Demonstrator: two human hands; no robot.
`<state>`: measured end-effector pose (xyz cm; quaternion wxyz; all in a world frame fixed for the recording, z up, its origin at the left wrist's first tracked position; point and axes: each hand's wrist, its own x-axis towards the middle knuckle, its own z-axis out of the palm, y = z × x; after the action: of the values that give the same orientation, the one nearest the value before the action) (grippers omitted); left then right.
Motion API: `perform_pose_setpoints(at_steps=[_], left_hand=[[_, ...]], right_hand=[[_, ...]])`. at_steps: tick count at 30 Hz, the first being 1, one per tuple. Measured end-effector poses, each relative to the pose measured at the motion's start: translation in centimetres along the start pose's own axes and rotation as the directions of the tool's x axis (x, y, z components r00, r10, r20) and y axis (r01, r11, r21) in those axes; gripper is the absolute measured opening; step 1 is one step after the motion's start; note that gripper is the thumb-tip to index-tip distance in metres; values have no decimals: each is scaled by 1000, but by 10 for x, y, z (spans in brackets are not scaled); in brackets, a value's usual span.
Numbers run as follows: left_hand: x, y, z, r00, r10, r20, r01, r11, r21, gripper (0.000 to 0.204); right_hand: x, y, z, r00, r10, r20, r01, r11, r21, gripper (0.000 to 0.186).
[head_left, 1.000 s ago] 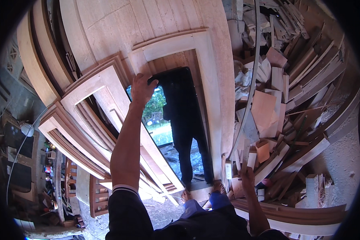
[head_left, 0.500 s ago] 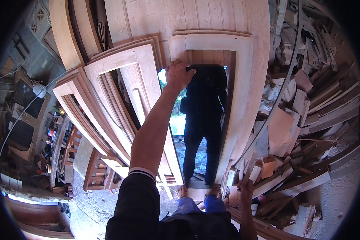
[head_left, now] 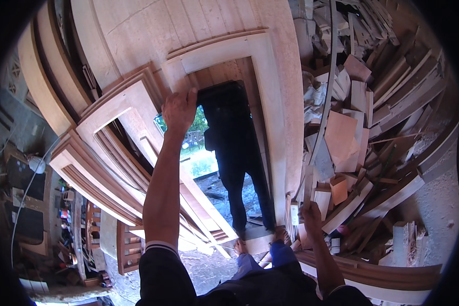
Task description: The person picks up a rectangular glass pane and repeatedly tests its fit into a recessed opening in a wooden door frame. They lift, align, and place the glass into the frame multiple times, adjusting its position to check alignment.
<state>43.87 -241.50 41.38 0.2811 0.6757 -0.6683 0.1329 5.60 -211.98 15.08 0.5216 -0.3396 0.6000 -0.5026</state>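
Note:
A tall rounded-corner mirror (head_left: 232, 137) stands leaning inside a pale wooden frame (head_left: 264, 102), reflecting a dark figure and bright greenery. My left hand (head_left: 178, 109) is closed on its upper-left edge, fingertips near the top corner. Lower right, my right hand (head_left: 311, 214) is closed round a narrow upright wood strip (head_left: 308, 181). My feet (head_left: 279, 234) are at the mirror's bottom.
A large wooden panel (head_left: 188, 20) stands behind the mirror. Stacked wooden frames (head_left: 94, 153) lean at the left, beside a cluttered shelf (head_left: 79, 229). Offcut boards (head_left: 341, 137) pile up on the right. A cable (head_left: 20, 206) hangs at far left.
The view swung one way and back. The mirror's top has shifted slightly within the frame, with my left hand on it. My right hand is a little higher with the strip.

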Motion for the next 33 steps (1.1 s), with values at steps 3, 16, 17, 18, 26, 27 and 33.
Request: perform_pose_setpoints(at_steps=[3, 16, 17, 18, 26, 27, 33], left_hand=[[-8, 4, -9, 999, 16, -27, -16, 1000, -6, 43], [-52, 34, -61, 968, 156, -197, -152, 988, 34, 35], [-57, 41, -67, 973, 141, -184, -138, 990, 27, 35], [-62, 45, -74, 977, 124, -174, -121, 992, 27, 35], [-103, 64, -118, 952, 165, -257, -156, 986, 55, 37], [-108, 63, -122, 940, 186, -285, -176, 982, 60, 36], [-129, 77, -150, 954, 148, -260, -136, 989, 64, 35]], right_hand=[[23, -17, 13, 997, -60, 58, 59, 998, 13, 13], [132, -143, 104, 945, -261, 198, 237, 962, 137, 14], [142, -145, 107, 937, -298, 185, 282, 953, 107, 15], [153, -150, 112, 924, -337, 180, 327, 942, 82, 16], [199, -246, 165, 889, -420, 182, 458, 826, -330, 42], [195, -261, 175, 871, -456, 184, 491, 793, -360, 42], [214, -285, 215, 789, -546, 281, 609, 637, -472, 28]])
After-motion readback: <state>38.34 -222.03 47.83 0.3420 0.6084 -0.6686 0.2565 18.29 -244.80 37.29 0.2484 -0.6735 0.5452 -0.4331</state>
